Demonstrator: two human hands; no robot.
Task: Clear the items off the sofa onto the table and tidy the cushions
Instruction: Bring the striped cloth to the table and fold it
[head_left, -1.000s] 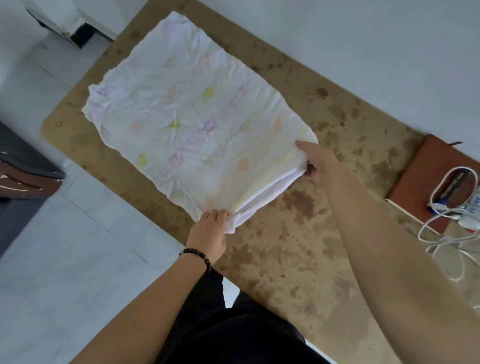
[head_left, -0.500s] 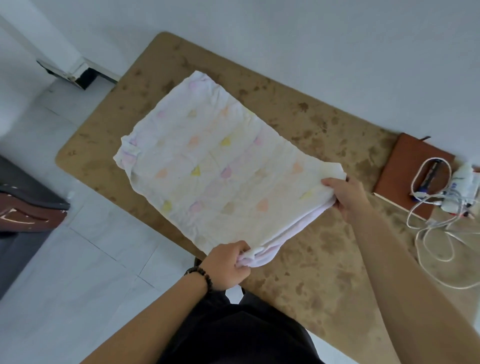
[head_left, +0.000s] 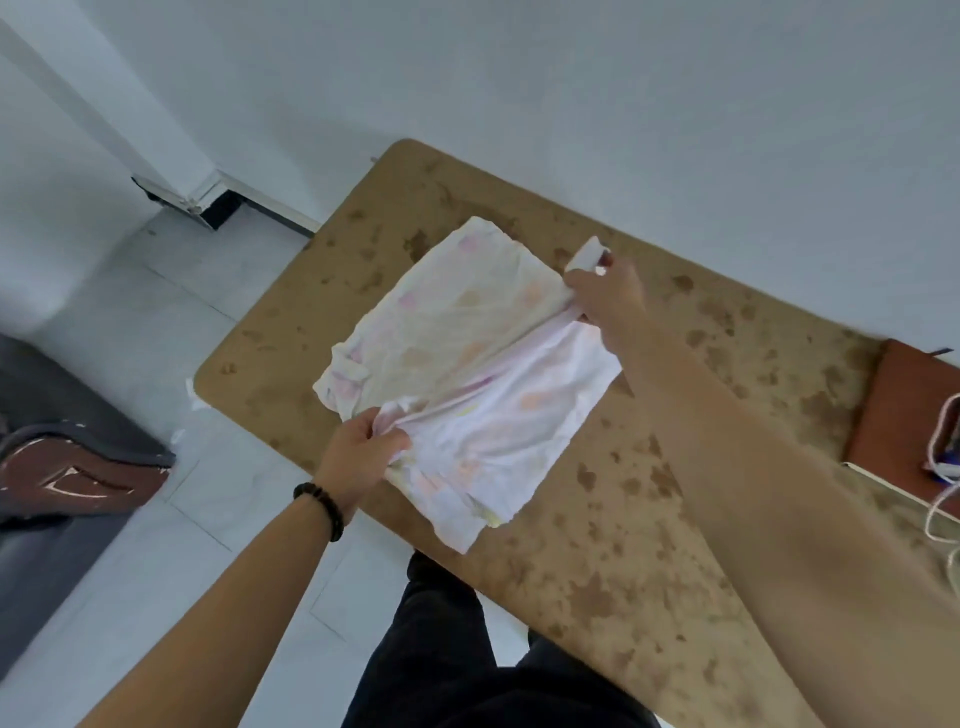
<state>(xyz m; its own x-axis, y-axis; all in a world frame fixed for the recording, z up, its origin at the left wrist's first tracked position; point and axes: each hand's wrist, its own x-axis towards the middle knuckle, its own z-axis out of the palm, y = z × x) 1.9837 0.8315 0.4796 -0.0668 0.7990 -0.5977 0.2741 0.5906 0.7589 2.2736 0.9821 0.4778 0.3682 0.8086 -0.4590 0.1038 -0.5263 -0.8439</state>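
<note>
A white cloth (head_left: 467, 364) with faint pink, orange and yellow spots lies folded on the mottled brown table (head_left: 649, 519). Its near half is doubled over the far half. My left hand (head_left: 363, 452), with a dark bead bracelet at the wrist, grips the fold's near-left corner at the table's front edge. My right hand (head_left: 605, 299) pinches the fold's far-right corner, with a small flap of cloth sticking up past the fingers. The lower layer hangs slightly over the table's front edge.
A brown notebook (head_left: 904, 415) lies at the table's right end with a white cable (head_left: 943, 467) coiled on it. The dark sofa's end with a wood-trimmed arm (head_left: 62, 467) stands at the left across white floor tiles. A white wall runs behind the table.
Both hands have carried the cloth's near edge up and over toward the far end, folding it to roughly half its length. The view has shifted so the table sits further right.
</note>
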